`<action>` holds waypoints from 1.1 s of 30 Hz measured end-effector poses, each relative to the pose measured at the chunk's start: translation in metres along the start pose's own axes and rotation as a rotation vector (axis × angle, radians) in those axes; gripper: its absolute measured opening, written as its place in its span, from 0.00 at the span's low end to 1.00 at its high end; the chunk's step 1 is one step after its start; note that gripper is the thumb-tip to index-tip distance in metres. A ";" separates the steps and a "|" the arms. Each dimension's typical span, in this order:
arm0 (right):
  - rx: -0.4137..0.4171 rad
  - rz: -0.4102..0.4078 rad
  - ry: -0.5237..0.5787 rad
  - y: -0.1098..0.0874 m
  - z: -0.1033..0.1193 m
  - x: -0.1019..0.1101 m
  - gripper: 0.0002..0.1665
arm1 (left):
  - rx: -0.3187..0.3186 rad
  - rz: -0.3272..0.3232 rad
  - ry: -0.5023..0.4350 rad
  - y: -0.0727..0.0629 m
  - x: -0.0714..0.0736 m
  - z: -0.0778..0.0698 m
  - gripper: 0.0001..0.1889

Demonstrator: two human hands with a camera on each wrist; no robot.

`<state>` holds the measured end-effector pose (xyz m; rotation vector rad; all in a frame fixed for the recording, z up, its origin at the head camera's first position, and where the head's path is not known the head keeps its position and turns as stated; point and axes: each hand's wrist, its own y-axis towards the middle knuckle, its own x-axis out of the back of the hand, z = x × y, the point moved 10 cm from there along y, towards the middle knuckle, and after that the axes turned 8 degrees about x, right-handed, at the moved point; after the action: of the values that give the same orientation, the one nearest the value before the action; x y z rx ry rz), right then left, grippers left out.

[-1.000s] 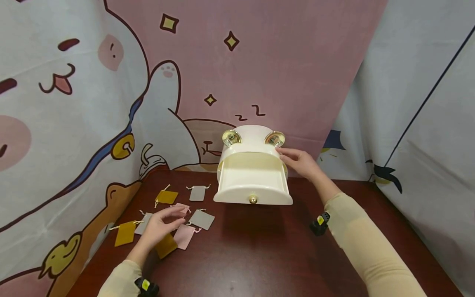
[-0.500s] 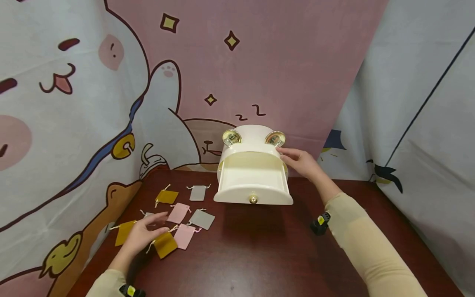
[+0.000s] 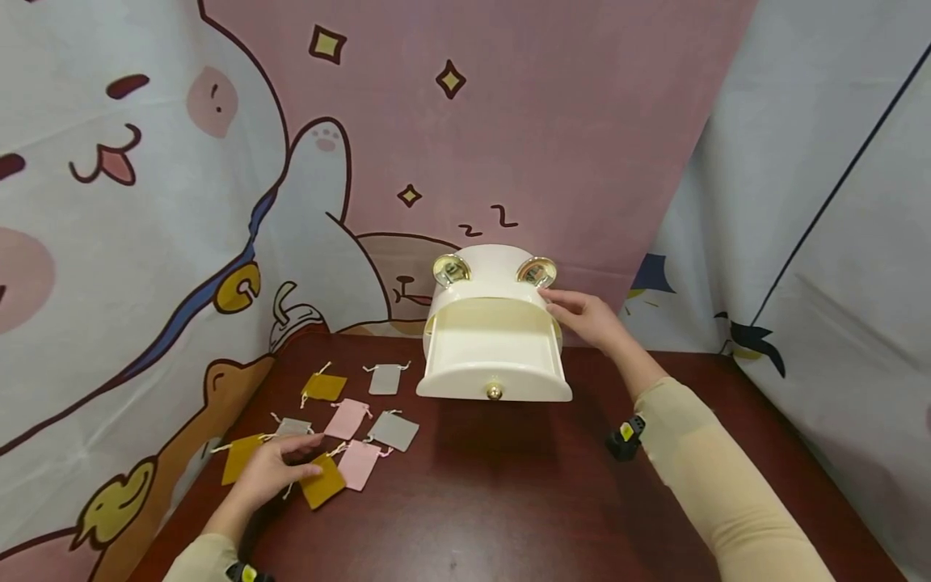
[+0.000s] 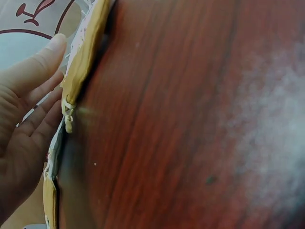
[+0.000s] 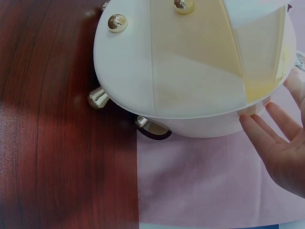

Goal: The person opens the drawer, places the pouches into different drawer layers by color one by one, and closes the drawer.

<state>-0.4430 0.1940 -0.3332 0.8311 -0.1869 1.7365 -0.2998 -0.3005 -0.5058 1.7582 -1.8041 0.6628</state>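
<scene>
In the head view my left hand is low over a grey drawstring pouch, with thumb and fingers apart. A mustard pouch lies at the thumb's side, another mustard pouch on the other side. The left wrist view shows the fingers close beside a mustard pouch's edge. My right hand rests its fairly straight fingers against the right side of a cream jewelry box. The box's drawer is pulled out, with a gold knob on its front.
Two pink pouches, a grey pouch, a further grey pouch and a mustard pouch lie flat on the dark wood table. A printed curtain hangs right behind the box, which stands on small gold feet.
My left hand has moved left and down from above the pink pouch to the grey one, uncovering the pink pouch. The right hand and the box have stayed put.
</scene>
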 end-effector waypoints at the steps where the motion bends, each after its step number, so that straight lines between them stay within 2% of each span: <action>1: -0.002 0.000 0.004 0.000 0.000 0.000 0.29 | -0.008 0.010 0.003 0.000 -0.001 0.000 0.25; 7: 0.001 0.004 0.027 -0.002 0.003 0.000 0.29 | -0.028 0.056 -0.006 0.002 -0.006 0.002 0.25; 17: 0.000 0.002 0.019 -0.001 0.000 0.000 0.29 | 0.003 0.087 -0.009 0.007 -0.009 0.006 0.20; 27: 0.007 0.009 0.025 -0.003 0.003 0.001 0.28 | 0.028 0.081 -0.017 0.012 -0.014 0.005 0.14; 33: 0.008 0.008 0.021 -0.003 0.004 0.000 0.28 | 0.054 0.035 -0.009 0.012 -0.014 0.006 0.12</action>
<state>-0.4386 0.1928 -0.3307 0.8192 -0.1697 1.7541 -0.3117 -0.2935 -0.5191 1.7709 -1.8422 0.7249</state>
